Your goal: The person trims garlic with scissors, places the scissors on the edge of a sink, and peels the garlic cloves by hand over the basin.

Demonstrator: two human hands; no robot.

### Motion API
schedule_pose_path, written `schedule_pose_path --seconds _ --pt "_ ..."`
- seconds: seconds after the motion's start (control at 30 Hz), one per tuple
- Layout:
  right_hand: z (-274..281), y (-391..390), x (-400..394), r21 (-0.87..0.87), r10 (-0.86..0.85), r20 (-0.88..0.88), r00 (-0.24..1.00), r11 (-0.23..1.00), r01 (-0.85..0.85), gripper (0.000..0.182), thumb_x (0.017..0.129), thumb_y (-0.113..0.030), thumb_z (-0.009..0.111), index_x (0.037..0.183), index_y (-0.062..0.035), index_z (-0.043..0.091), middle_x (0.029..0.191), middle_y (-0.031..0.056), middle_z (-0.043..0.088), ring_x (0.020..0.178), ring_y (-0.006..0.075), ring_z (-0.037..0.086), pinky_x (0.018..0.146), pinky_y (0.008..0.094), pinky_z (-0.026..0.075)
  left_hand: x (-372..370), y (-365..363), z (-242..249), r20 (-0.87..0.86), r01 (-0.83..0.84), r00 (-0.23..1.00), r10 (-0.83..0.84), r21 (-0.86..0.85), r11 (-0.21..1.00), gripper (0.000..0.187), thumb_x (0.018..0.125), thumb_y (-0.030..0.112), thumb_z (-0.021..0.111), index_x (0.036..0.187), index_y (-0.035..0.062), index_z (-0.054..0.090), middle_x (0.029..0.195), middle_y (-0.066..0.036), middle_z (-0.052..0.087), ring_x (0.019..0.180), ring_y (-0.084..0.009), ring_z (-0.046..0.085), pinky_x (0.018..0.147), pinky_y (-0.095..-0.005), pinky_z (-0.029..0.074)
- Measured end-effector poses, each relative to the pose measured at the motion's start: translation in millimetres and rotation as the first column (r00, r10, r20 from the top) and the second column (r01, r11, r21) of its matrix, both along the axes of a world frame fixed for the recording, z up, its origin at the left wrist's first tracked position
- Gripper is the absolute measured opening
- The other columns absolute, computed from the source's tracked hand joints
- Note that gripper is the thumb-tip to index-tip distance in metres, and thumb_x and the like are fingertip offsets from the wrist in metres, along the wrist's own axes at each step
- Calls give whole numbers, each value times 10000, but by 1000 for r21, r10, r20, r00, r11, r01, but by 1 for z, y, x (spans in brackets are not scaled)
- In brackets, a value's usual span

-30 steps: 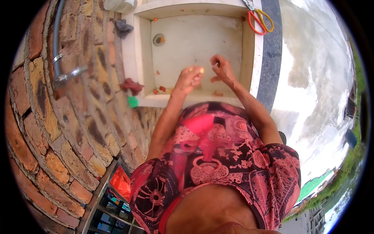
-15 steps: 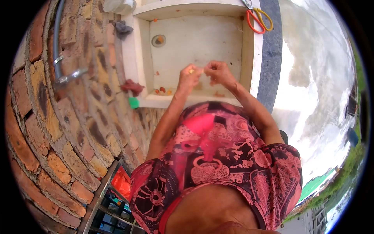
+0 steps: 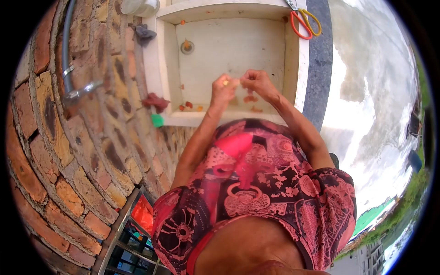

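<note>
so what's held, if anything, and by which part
The left hand seems to hold a small yellow thing, gripped part unclear; for the right hand, I can't tell.

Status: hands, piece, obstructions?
Left hand holding small yellowish piece. Right hand closed alongside, contents unclear. Scraps on basin floor; scissors at rim, clear of both hands.

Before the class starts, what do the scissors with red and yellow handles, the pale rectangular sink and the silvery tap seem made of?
Scissors: silvery, likely metal blades; handles, evenly coloured, probably glossy plastic. Sink: smooth, stained, perhaps ceramic or stone. Tap: likely chromed metal, given bright highlights.
</note>
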State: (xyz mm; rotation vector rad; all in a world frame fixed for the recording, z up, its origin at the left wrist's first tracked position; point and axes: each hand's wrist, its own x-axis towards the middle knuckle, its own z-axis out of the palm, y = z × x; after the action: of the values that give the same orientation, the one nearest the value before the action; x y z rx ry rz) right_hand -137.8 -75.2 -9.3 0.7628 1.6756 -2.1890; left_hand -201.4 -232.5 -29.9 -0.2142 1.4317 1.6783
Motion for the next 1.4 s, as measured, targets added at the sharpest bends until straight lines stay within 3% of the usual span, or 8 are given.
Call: schedule_pose_path --seconds 0.07,0.27,0.33,0.57,0.87,0.93,1.27,1.4 --pt "4 1 -1 -12 0 62 998 1000 1 108 802 -80 589 768 21 575 645 44 561 481 92 522 411 224 409 -1 0 1 12 14 1000 -14 5 1000 175 865 133 617 755 70 496 646 -3 497 472 -25 370 362 -165 260" --pt "-7 -1 -1 9 6 -19 1000 1000 -6 98 798 -70 586 791 27 582 660 55 570 487 91 518 444 217 414 -4 1 7 61 27 998 -28 26 999 172 876 125 600 752 71 493 649 -2 498 478 -28 370 366 -164 262" --pt "-6 -1 -1 -169 -98 -23 995 981 93 83 789 -57 586 794 26 589 668 61 580 489 96 522 445 216 413 -4 4 8 51 -45 998 43 49 998 178 875 126 598 747 72 487 647 -4 498 473 -28 367 365 -166 261" --pt "0 5 -2 -39 -19 -30 999 999 17 76 785 -47 596 783 29 592 661 62 583 477 106 526 448 220 424 -1 7 0 -101 47 993 -58 -111 993 180 874 132 595 748 69 483 650 -12 506 462 -26 372 360 -164 265" --pt "-3 6 -4 -160 -43 -18 999 986 40 69 787 -43 587 766 22 587 672 65 587 481 114 545 456 222 440 -2 7 5 51 -28 998 27 14 1000 168 890 128 573 760 69 486 663 -13 510 493 -29 393 363 -167 276" --pt "4 6 -7 -35 12 -17 1000 999 -12 71 781 -43 583 764 25 585 673 61 583 486 116 555 464 224 450 1 9 4 12 -59 998 60 -28 998 167 892 127 569 761 71 482 668 -13 510 494 -31 385 369 -171 278" --pt "-5 5 -4 27 -10 -13 1000 1000 10 100 778 -53 544 739 30 583 653 44 560 472 115 541 429 232 438 1 12 11 108 -39 994 36 24 999 162 893 144 570 776 72 484 685 -15 510 508 -32 380 373 -169 274" --pt "-2 7 -1 -89 -40 -13 999 995 39 102 817 -65 567 775 26 587 685 49 572 526 104 548 448 238 464 -4 9 14 208 -51 978 30 98 994 158 895 150 569 782 70 492 691 -16 512 514 -33 392 373 -166 281"
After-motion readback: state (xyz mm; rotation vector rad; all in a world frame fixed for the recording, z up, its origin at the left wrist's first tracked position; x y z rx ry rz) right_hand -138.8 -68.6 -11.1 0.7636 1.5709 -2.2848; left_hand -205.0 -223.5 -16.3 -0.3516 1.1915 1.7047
